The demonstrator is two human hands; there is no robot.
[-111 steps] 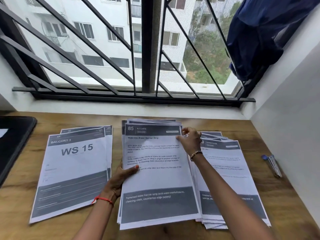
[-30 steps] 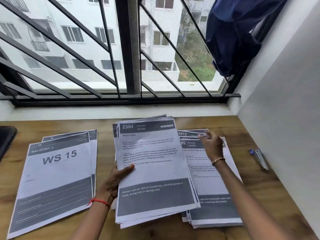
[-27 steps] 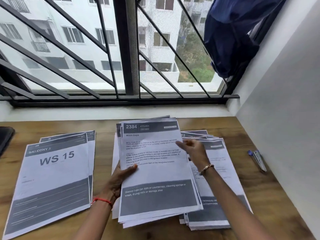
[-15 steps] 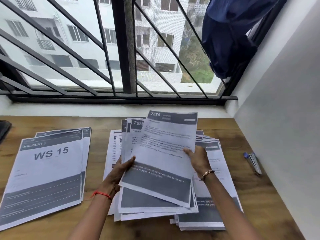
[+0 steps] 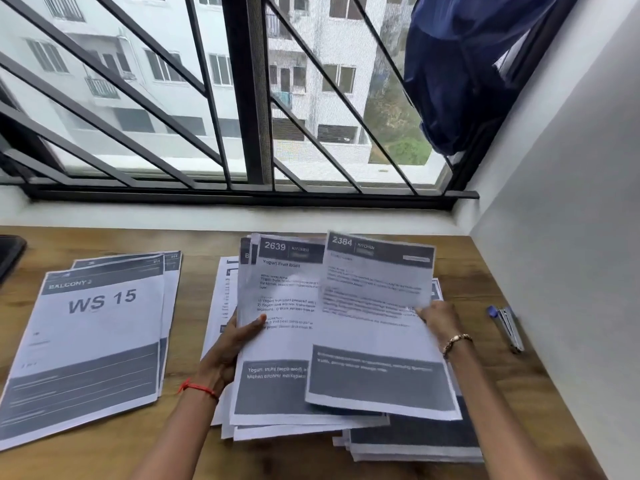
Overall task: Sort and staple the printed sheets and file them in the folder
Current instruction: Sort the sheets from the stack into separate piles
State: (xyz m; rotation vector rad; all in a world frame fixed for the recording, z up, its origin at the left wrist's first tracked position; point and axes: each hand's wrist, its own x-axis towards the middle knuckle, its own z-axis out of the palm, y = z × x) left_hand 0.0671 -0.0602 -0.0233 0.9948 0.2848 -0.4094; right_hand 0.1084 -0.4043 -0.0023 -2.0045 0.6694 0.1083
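My left hand (image 5: 239, 344) grips the left edge of the middle stack of printed sheets (image 5: 280, 341), thumb on top of the page headed 2639. My right hand (image 5: 438, 318) pinches the right edge of the sheet headed 2384 (image 5: 374, 327), lifted and held over the right-hand pile (image 5: 415, 441). A third pile topped by the "WS 15" sheet (image 5: 93, 341) lies at the left. A blue and silver stapler (image 5: 507, 329) lies by the right wall.
The wooden desk (image 5: 485, 265) ends at a white wall on the right and a barred window behind. A dark object (image 5: 8, 252) shows at the far left edge. Blue cloth (image 5: 460, 71) hangs at the upper right.
My right hand took the 2384 sheet off the middle stack and carried it rightward, uncovering the 2639 page. Before that, sheet 85 went onto the right pile.
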